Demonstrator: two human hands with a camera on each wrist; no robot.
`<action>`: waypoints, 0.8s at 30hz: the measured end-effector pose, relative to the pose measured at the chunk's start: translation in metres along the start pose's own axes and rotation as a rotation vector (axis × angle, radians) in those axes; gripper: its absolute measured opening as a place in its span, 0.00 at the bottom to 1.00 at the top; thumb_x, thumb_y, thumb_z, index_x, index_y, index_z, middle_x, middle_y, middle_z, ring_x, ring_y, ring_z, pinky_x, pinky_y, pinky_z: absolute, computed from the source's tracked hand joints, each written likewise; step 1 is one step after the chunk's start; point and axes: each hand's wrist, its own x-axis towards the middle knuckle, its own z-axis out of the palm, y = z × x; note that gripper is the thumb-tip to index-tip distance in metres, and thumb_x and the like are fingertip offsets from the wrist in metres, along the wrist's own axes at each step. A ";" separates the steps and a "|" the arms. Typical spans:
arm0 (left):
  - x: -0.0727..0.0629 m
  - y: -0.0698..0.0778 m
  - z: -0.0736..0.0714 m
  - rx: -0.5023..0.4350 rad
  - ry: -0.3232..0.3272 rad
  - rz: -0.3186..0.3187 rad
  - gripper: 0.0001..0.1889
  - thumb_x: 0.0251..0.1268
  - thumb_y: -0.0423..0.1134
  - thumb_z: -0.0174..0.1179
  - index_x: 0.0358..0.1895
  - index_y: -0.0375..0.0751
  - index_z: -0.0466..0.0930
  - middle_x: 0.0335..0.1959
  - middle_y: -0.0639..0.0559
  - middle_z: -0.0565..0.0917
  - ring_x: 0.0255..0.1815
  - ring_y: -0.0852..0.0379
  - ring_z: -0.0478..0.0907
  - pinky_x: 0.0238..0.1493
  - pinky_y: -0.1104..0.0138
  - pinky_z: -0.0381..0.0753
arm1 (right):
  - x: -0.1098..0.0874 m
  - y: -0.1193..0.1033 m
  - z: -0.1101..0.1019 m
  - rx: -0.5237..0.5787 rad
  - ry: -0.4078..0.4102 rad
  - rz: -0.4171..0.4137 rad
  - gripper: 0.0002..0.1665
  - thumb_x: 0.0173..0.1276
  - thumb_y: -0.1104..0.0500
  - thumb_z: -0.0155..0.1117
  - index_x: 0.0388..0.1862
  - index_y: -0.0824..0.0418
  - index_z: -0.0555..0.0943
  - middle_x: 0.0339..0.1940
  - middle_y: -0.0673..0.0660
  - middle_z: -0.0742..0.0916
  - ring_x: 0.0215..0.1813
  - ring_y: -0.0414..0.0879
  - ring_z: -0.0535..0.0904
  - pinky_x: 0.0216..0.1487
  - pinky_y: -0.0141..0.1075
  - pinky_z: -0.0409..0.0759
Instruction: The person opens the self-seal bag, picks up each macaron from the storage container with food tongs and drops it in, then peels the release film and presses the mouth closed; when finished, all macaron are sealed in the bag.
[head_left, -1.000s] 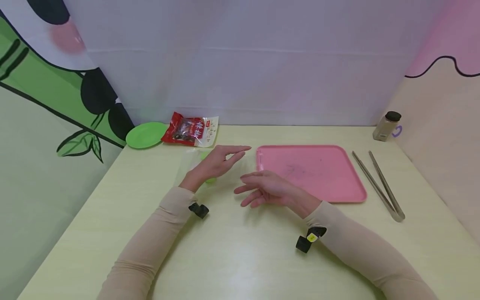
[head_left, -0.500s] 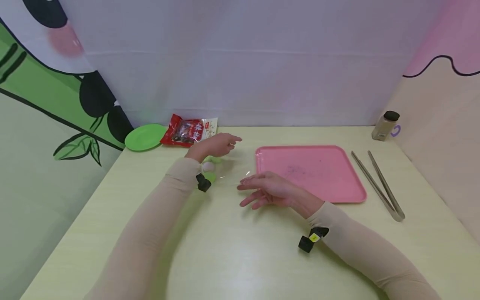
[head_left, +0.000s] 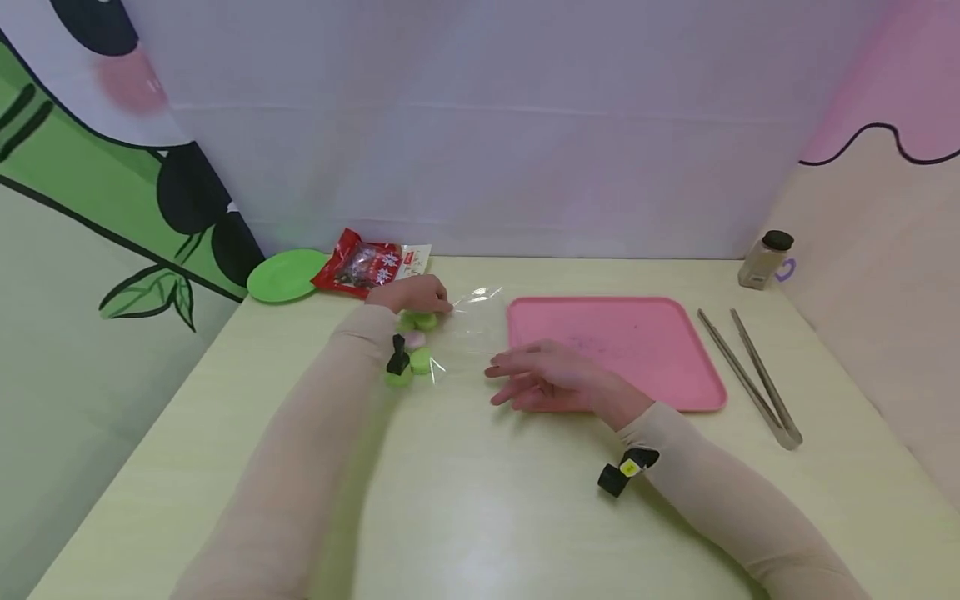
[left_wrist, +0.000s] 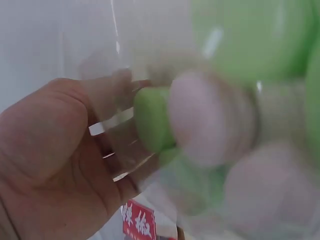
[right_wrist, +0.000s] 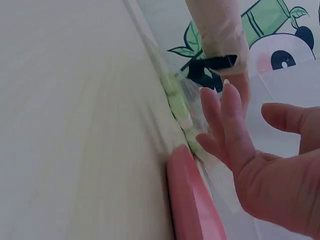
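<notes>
My left hand point(head_left: 411, 294) reaches to the back left, fingers curled at the edge of a clear plastic bag point(head_left: 478, 321) that lies on the table. Several rounded green pieces point(head_left: 421, 361) and pale pink pieces point(head_left: 415, 339) are in the bag, partly hidden by my wrist. Close up in the left wrist view, the fingers show through the film, behind a pink piece point(left_wrist: 197, 120) and a smaller green piece point(left_wrist: 152, 119). My right hand point(head_left: 551, 379) holds nothing; its fingers are spread loosely over the near left corner of a pink tray point(head_left: 637, 396).
Behind the left hand are a green plate point(head_left: 283, 277) and a red and white food packet point(head_left: 367, 265). Metal tongs point(head_left: 757, 379) lie right of the tray. A jar with a black lid point(head_left: 765, 260) stands at the back right.
My left hand has moved back and left, then its fingers have curled down onto the bag. The bag's clear film now spreads out towards the tray. My right hand has hardly moved.
</notes>
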 end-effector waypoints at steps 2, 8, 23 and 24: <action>-0.010 -0.006 0.000 -0.055 -0.037 0.000 0.15 0.77 0.43 0.53 0.38 0.35 0.82 0.29 0.49 0.77 0.30 0.57 0.71 0.35 0.66 0.73 | 0.000 -0.004 -0.009 -0.071 0.034 -0.016 0.30 0.75 0.54 0.62 0.69 0.68 0.72 0.64 0.65 0.81 0.49 0.53 0.87 0.43 0.38 0.86; -0.049 -0.017 0.008 -0.328 -0.130 -0.051 0.14 0.79 0.41 0.50 0.45 0.33 0.78 0.36 0.44 0.81 0.36 0.51 0.81 0.40 0.60 0.86 | 0.002 -0.019 -0.031 -0.344 0.166 -0.137 0.27 0.75 0.51 0.61 0.60 0.72 0.78 0.53 0.67 0.86 0.51 0.59 0.85 0.50 0.46 0.84; -0.116 -0.043 0.037 -0.638 -0.162 0.001 0.18 0.71 0.50 0.61 0.53 0.41 0.85 0.43 0.43 0.88 0.44 0.47 0.86 0.44 0.55 0.86 | 0.033 -0.032 -0.033 -0.515 0.206 -0.233 0.17 0.67 0.65 0.70 0.52 0.69 0.81 0.44 0.62 0.87 0.43 0.53 0.85 0.51 0.47 0.84; -0.113 -0.045 0.038 -0.657 -0.112 -0.005 0.20 0.71 0.52 0.61 0.56 0.42 0.84 0.45 0.44 0.88 0.45 0.48 0.86 0.45 0.56 0.86 | 0.034 -0.033 -0.032 -0.516 0.197 -0.245 0.17 0.67 0.66 0.69 0.53 0.69 0.81 0.44 0.62 0.87 0.43 0.52 0.85 0.51 0.47 0.84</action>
